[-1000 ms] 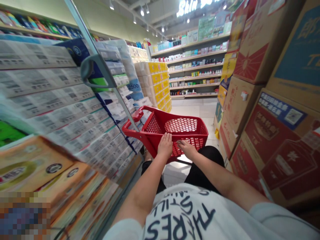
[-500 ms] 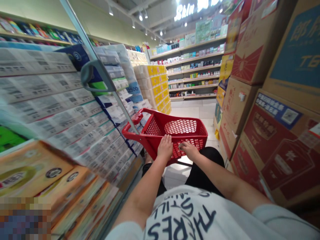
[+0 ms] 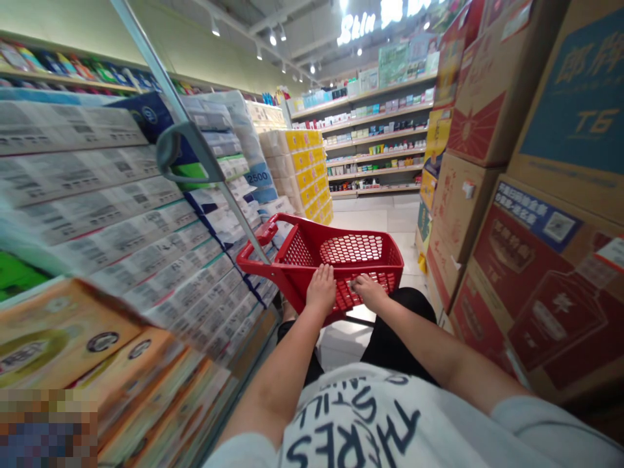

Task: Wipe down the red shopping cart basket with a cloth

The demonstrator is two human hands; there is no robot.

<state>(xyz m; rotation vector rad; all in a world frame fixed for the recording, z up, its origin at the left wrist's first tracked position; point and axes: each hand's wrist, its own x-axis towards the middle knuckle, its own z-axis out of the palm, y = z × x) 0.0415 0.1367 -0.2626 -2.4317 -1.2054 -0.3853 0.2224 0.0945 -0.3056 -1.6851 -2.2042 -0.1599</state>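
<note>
A red plastic shopping basket (image 3: 358,235) on a trolley, with perforated sides and a long grey pull handle (image 3: 190,146), stands just in front of my knees. Against its near side, below the rim, my left hand (image 3: 322,289) lies with its fingers stretched out. To the right, my right hand (image 3: 370,292) is at the perforated wall with its fingers curled. A small dark spot shows at those fingertips, too small to name. The visible part of the basket's inside holds no goods.
Stacked tissue packs (image 3: 88,188) rise close on the left, with orange packs (image 3: 68,325) nearer me. Yellow-sided packs (image 3: 309,175) stand ahead. Cardboard cartons (image 3: 541,273) line the right. Product shelves (image 3: 375,140) stand at the aisle's end, past pale floor tiles (image 3: 380,214).
The view has shifted very slightly. Both hands keep the same places at the basket's near side.
</note>
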